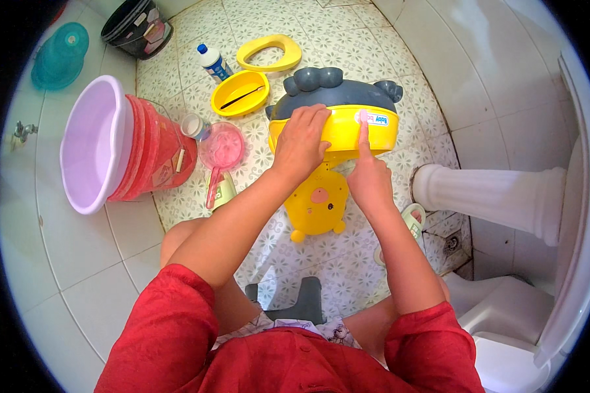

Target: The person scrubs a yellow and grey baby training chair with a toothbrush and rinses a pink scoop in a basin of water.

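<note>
A child's potty in yellow and dark grey [367, 141] stands tilted on the tiled floor before me, its rounded grey underside [347, 93] facing away. My left hand [300, 141] grips its yellow side, fingers over the upper edge and thumb on the near face. With the index finger stretched out, my right hand [370, 177] touches a small white and blue label [379, 118] on the yellow rim; its other fingers are curled and hold nothing. Below the body hangs or lies a yellow animal-face lid [318, 203] with a pink snout.
Beyond are a yellow ring seat [288, 59], a yellow bowl [226, 88] with a dark-handled brush [242, 97] and a blue-capped bottle [213, 62]. At left stand a pink dipper [223, 145], red buckets [154, 141] and a lilac basin [88, 147]. A white pedestal [491, 196] is at right.
</note>
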`<move>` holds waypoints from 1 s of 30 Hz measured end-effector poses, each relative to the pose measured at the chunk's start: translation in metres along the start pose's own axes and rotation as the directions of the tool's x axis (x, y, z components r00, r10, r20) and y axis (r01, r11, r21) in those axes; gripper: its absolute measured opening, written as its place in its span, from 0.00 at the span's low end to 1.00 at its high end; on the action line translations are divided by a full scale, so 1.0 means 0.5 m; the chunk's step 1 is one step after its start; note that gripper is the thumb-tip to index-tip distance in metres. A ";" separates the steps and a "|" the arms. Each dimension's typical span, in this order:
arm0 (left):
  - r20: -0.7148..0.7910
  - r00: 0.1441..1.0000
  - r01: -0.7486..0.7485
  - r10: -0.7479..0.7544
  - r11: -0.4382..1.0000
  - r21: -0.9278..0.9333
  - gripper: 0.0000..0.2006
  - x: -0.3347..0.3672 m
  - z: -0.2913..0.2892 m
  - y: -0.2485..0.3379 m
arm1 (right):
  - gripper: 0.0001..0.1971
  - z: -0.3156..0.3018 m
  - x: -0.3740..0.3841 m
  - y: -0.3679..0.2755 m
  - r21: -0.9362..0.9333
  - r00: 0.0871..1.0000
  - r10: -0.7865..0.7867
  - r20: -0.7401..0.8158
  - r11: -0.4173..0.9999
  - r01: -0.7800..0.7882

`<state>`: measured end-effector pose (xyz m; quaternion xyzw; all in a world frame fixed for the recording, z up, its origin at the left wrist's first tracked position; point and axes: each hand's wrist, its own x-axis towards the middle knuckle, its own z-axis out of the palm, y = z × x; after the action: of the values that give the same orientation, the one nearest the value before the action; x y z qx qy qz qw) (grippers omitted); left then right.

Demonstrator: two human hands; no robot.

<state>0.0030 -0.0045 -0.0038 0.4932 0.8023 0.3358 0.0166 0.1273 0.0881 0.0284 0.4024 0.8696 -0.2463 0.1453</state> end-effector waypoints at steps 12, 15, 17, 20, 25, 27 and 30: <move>-0.004 1.000 0.004 -0.004 1.000 0.005 0.29 -0.002 0.004 0.005 | 0.48 -0.006 -0.016 -0.015 0.052 0.992 -0.113 -0.061 0.992 0.116; -0.015 1.000 -0.003 0.003 1.000 0.005 0.29 -0.004 0.005 0.004 | 0.59 -0.008 0.007 0.006 0.081 1.000 -0.004 -0.029 0.997 0.007; -0.015 1.000 0.002 -0.002 1.000 0.006 0.29 -0.005 0.005 0.004 | 0.58 -0.001 0.010 0.012 0.071 0.997 -0.020 -0.075 0.997 0.025; -0.018 1.000 -0.004 0.005 1.000 0.014 0.29 -0.004 0.003 0.005 | 0.58 0.018 -0.005 0.005 0.027 0.967 -0.224 -0.121 0.973 0.229; -0.002 1.000 0.009 -0.009 1.000 -0.007 0.29 -0.004 -0.001 0.001 | 0.58 -0.002 -0.026 -0.034 -0.032 0.981 -0.191 -0.016 0.981 0.190; 0.000 1.000 0.004 -0.004 1.000 -0.014 0.29 -0.005 -0.003 0.003 | 0.57 -0.006 -0.019 -0.021 -0.017 0.988 -0.152 -0.014 0.988 0.152; 0.006 1.000 0.003 -0.003 1.000 -0.006 0.29 -0.008 -0.006 0.001 | 0.54 -0.010 0.000 0.001 -0.050 0.999 -0.020 -0.037 0.999 0.019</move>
<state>0.0044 -0.0089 -0.0026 0.4929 0.8021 0.3366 0.0210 0.1277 0.0910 0.0323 0.3947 0.8820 -0.2184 0.1366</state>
